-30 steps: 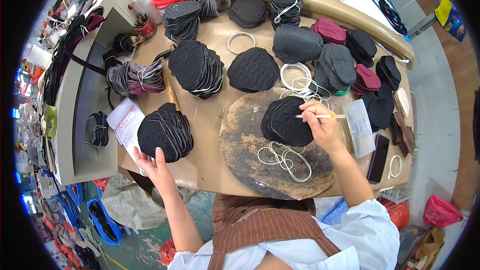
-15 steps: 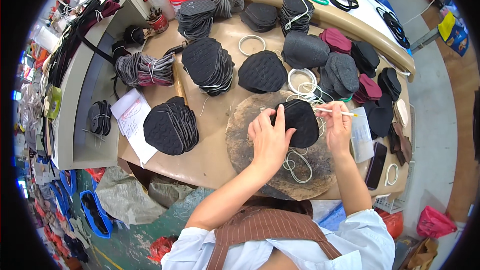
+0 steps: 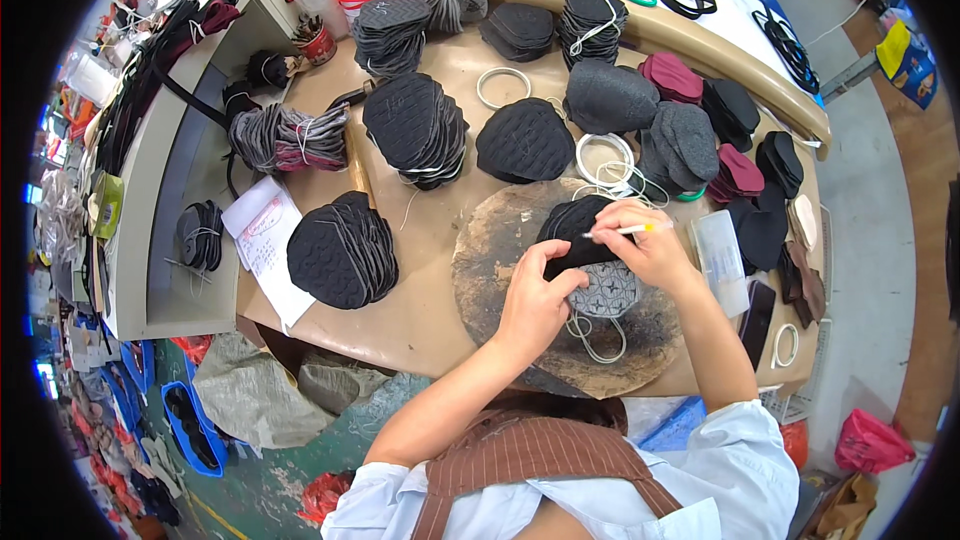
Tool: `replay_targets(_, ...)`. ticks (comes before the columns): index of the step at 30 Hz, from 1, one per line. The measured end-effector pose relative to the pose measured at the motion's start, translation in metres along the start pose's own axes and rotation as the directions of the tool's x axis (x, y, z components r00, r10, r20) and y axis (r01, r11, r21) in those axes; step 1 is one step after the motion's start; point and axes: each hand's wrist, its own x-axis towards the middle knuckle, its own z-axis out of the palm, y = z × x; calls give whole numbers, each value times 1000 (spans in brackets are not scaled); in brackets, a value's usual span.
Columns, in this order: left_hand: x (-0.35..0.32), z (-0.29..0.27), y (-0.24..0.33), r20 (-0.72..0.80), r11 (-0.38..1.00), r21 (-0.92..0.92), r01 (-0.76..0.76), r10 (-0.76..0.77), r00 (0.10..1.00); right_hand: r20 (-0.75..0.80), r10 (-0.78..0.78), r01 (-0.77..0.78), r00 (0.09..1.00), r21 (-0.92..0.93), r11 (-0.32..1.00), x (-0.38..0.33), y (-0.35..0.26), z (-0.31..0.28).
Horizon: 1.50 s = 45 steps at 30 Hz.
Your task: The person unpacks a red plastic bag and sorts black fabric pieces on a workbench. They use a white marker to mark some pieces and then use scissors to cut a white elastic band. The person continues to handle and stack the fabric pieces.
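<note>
Pinched about a slim white pen (image 3: 638,229), the right grip (image 3: 648,248) holds it almost crosswise, its long axis running left to right and its tip pointing left at a black fabric stack (image 3: 570,224). That stack lies just left of the right grip, toward the far side of the round wooden block (image 3: 490,280) on the desk (image 3: 425,265). From the near left comes the left grip (image 3: 534,296), thumb and forefinger parted beside the black fabric; whether they nip a layer of it, I cannot tell. A grey patterned piece (image 3: 610,285) shows on the stack's near side, between the left thumb and the right wrist. Of the two hands, the right is nearer the pen's tip.
</note>
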Motion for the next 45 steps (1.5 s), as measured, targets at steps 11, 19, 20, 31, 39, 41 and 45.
replay_targets(11, 0, 1, 0, -12, 999, 32, 32, -32, 999, 58, 42, -43, 997, 17, 999, -14, 7, -6)
replay_targets(19, 3, -1, 1, -4, 998, 38, 51, -51, 999, -52, 98, -91, 994, 130, 987, -9, 11, -3)
replay_targets(20, 3, -2, 2, 0, 997, 45, 56, -56, 998, -104, 236, -212, 966, 201, 956, -10, 10, -2)
replay_targets(31, 4, -1, 0, 16, 997, 55, 50, -51, 999, -113, 139, -117, 984, 183, 976, -11, 14, -3)
replay_targets(39, 39, -3, 3, -102, 971, 46, 236, -230, 968, -315, 538, -316, 781, 545, 777, -39, 36, -18)
replay_targets(41, 48, -1, 3, -124, 945, 174, 278, -259, 958, -266, 553, -468, 790, 322, 823, -46, 38, -18)
replay_targets(45, 28, -24, 4, -121, 961, 87, 262, -251, 960, -276, 498, -541, 822, -106, 835, -53, 38, -4)
